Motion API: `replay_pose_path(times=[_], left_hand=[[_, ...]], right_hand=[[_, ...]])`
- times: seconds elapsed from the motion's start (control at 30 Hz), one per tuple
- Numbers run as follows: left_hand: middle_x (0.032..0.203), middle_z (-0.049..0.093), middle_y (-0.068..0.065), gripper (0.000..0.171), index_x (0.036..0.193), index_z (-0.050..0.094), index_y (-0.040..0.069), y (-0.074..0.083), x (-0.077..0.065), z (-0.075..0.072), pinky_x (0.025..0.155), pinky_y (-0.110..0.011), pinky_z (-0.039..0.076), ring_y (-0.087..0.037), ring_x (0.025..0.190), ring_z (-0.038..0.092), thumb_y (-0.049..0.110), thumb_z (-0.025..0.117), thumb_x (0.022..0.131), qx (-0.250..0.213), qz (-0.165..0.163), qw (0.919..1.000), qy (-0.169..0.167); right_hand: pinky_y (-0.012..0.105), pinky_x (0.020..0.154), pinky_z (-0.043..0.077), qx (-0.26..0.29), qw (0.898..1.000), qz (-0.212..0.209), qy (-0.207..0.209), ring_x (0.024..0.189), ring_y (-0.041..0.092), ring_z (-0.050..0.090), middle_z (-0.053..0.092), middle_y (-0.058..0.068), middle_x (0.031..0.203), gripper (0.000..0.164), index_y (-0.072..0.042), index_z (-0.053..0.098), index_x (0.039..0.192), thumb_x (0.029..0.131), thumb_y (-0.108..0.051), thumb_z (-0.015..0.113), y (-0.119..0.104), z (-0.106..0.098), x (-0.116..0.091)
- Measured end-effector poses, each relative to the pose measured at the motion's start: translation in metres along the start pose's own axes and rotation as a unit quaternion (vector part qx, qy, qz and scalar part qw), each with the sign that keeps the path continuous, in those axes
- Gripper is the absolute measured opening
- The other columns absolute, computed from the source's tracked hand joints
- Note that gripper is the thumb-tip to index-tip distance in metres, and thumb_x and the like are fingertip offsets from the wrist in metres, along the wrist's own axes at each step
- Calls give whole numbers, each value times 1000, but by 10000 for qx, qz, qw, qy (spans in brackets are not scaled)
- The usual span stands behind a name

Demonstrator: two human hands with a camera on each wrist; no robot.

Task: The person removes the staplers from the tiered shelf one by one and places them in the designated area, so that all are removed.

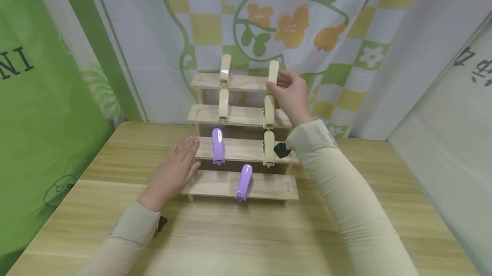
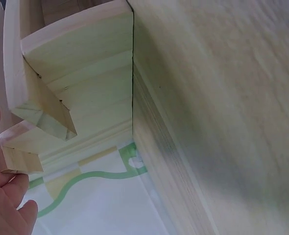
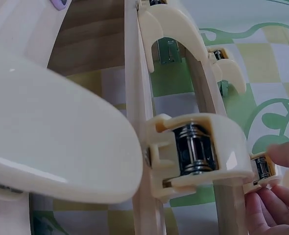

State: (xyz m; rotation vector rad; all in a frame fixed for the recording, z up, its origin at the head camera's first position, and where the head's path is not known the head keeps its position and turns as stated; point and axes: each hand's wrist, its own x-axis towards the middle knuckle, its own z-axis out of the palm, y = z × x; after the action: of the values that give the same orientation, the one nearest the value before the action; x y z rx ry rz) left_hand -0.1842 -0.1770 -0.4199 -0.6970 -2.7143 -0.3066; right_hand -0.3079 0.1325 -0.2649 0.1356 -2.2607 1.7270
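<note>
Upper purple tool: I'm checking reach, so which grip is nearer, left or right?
Left. The left grip is just left of the upper purple tool; the right grip is higher and farther right, pinching a cream tool at the top shelf.

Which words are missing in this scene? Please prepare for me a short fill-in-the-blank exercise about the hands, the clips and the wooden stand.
1. The right hand holds a cream clip at the ____ step.
2. The single clip on the bottom step is ____.
3. Altogether, the wooden stand carries ____ clips.
4. The ____ hand touches no clip.

Missing words: top; purple; seven; left.
</note>
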Motion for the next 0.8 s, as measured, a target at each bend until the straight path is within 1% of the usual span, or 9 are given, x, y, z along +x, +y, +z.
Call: replay_pose_path(times=[0.27,0.43,0.6,0.8], left_hand=[[164,23,-21,63,157,25,-5,1,1,-1,124,-56,19,-36,152,23,30,46,108,11,-91,9999,-118],[164,23,-21,63,157,25,-5,1,0,-1,125,-56,18,-36,152,23,30,46,108,26,-107,9999,-129],[164,24,-21,63,157,25,-5,1,1,0,125,-56,19,-36,152,23,30,46,108,16,-122,9999,-111],[164,23,-21,63,157,25,-4,1,1,1,125,-54,17,-36,152,22,30,45,109,-2,-140,9998,-111]], right_hand=[[25,93,57,273,9994,76,199,113,23,66,67,16,125,53,0,58,137,89,-8,77,0,0,-3],[25,94,57,410,9986,149,308,112,22,66,67,15,124,52,-2,60,137,88,-9,77,3,-3,-4],[26,96,55,489,9983,98,296,113,21,63,65,13,125,53,-4,59,138,89,-12,76,5,-14,-9],[27,100,53,664,9971,97,353,116,19,61,65,9,127,52,-8,60,138,89,-12,77,5,-31,-22]])
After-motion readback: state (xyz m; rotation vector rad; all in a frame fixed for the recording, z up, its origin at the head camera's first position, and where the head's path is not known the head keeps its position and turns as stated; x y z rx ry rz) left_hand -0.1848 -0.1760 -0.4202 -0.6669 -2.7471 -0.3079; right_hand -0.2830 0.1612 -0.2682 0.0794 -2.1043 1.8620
